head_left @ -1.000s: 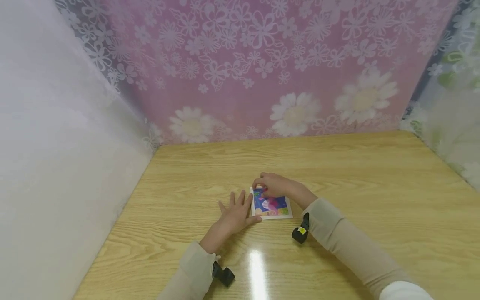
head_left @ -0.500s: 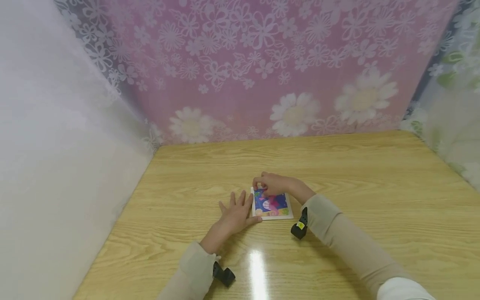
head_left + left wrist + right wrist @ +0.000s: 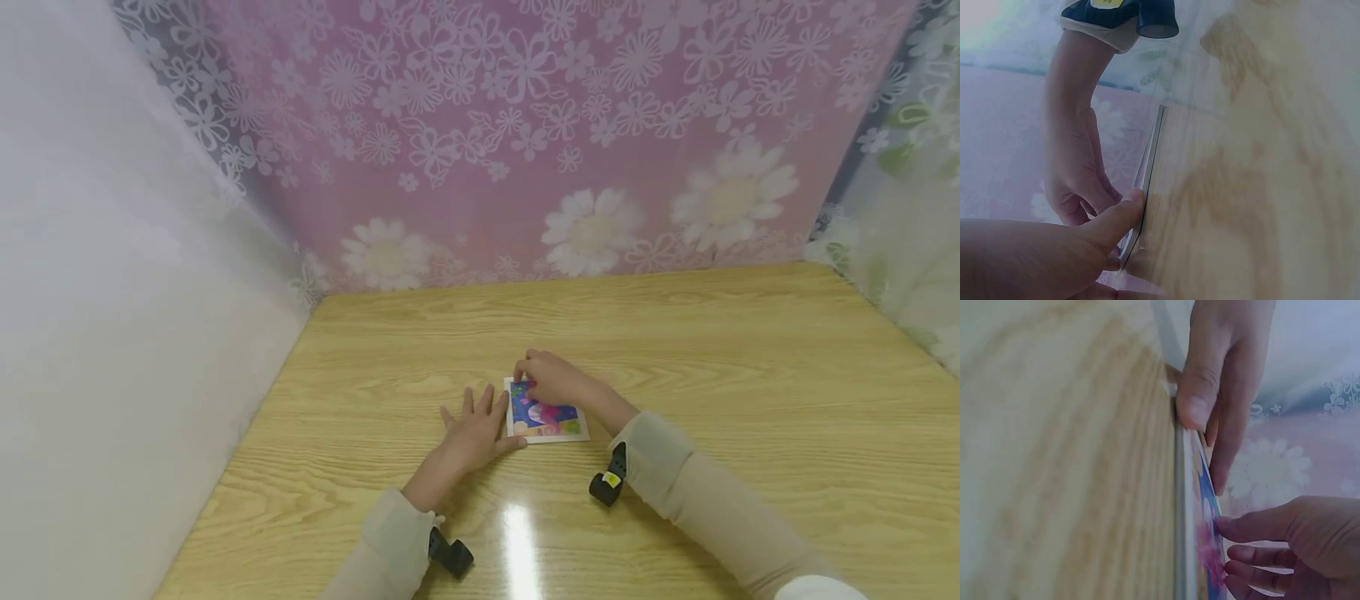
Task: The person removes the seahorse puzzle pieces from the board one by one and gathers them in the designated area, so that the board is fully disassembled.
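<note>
A flat, square board [image 3: 550, 440] with a white border lies on the table. It bears a blue picture with a pink creature, perhaps a jigsaw puzzle. My left hand [image 3: 475, 435] lies at its left side with fingers spread, and the thumb touches the near left corner. In the right wrist view that left thumb [image 3: 1194, 412] rests against the board's edge. My right hand [image 3: 558, 379] bends over the far part of the picture. Its thumb and fingertips [image 3: 1229, 526] touch the picture's face, somewhat apart; whether they pinch a piece is unclear.
The wood-grain table [image 3: 712, 375] reaches back to a pink flowered cloth [image 3: 465, 200]. A white sheet [image 3: 135, 292] hangs on the left, and a leaf-patterned one [image 3: 900, 242] on the right. Black wrist cameras [image 3: 606, 488] sit at both cuffs.
The right hand shifts slightly toward the right and nearer over the picture, its fingers staying bent. The left hand keeps its place at the board's left side.
</note>
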Tool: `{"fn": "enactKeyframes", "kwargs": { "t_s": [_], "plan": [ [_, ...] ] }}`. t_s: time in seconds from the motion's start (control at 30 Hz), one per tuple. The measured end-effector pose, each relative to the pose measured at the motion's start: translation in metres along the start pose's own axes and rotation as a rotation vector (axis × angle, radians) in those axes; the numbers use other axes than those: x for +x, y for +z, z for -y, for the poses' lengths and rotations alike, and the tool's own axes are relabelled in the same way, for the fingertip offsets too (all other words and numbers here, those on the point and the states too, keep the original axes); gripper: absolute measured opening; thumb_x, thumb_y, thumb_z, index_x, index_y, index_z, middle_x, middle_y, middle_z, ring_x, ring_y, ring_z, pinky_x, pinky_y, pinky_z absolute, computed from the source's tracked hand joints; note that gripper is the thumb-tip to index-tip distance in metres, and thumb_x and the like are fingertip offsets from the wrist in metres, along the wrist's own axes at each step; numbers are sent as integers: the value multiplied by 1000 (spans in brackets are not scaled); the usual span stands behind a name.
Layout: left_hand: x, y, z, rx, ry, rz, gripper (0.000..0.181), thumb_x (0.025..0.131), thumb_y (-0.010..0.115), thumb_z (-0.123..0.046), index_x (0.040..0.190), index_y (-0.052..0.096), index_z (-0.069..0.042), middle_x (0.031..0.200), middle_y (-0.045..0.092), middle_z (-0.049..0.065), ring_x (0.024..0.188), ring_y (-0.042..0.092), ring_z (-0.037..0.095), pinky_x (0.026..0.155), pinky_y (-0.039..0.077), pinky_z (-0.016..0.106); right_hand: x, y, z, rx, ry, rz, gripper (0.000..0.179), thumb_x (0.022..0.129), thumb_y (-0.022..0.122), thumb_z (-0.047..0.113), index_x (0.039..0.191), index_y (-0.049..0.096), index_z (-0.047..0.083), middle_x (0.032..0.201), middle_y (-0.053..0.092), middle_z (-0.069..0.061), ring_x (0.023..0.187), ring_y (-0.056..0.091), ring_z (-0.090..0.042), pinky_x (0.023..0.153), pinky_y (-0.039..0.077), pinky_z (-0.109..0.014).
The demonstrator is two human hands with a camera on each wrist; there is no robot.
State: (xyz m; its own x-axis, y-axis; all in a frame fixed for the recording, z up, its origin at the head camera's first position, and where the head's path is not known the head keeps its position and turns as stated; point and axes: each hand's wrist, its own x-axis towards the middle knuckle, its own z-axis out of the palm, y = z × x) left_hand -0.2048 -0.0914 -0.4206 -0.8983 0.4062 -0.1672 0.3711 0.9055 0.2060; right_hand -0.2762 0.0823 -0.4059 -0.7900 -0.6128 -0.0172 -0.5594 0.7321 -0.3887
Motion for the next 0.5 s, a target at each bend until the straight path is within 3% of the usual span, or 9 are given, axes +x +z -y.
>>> {"fn": "enactKeyframes", "kwargs": {
  "t_s": [0.27, 0.5],
  "plan": [
    [2, 3, 0, 11, 2, -9, 80, 86, 43, -61, 146, 26, -12, 149, 18, 17, 131, 12, 47, 88, 16, 73, -4, 6, 7, 56, 88, -84, 21, 80, 72, 12, 99, 66, 4, 83, 50, -4, 74, 47, -17, 68, 44, -31],
    [1, 2, 2, 24, 0, -8, 80, 87, 43, -61, 146, 26, -11, 148, 18, 17, 131, 12, 47, 88, 17, 73, -3, 11, 13, -17, 107, -113, 23, 79, 73, 14, 98, 66, 2, 86, 52, -3, 80, 51, -20, 74, 46, -34]
  ]
}}
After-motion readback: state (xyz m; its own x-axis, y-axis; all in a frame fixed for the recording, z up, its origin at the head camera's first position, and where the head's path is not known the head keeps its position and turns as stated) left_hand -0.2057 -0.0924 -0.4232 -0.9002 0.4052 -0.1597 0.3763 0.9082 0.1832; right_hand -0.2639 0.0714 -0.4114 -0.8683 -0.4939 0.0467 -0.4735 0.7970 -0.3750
